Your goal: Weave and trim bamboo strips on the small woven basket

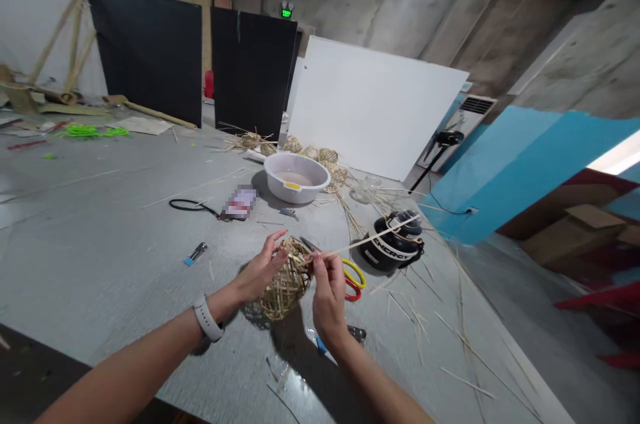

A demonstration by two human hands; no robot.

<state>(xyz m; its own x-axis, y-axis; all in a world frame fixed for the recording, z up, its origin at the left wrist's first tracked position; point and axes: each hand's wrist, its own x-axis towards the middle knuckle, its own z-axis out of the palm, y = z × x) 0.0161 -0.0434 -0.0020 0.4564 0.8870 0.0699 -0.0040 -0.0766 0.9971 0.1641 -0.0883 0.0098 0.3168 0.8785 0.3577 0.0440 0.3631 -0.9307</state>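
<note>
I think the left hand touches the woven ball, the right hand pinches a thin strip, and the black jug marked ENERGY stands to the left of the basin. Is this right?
Not quite: the head view shows the black ENERGY jug to the right of the basin, not left. The left hand touches the woven ball and the right hand pinches a thin strip.

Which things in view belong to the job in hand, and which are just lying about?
In the job:
woven ball, touching the left hand
pale strip, pinched in the right hand
scissors, probably

Seemingly just lying about:
black bottle
bright green pile
small blue-ended object
</note>
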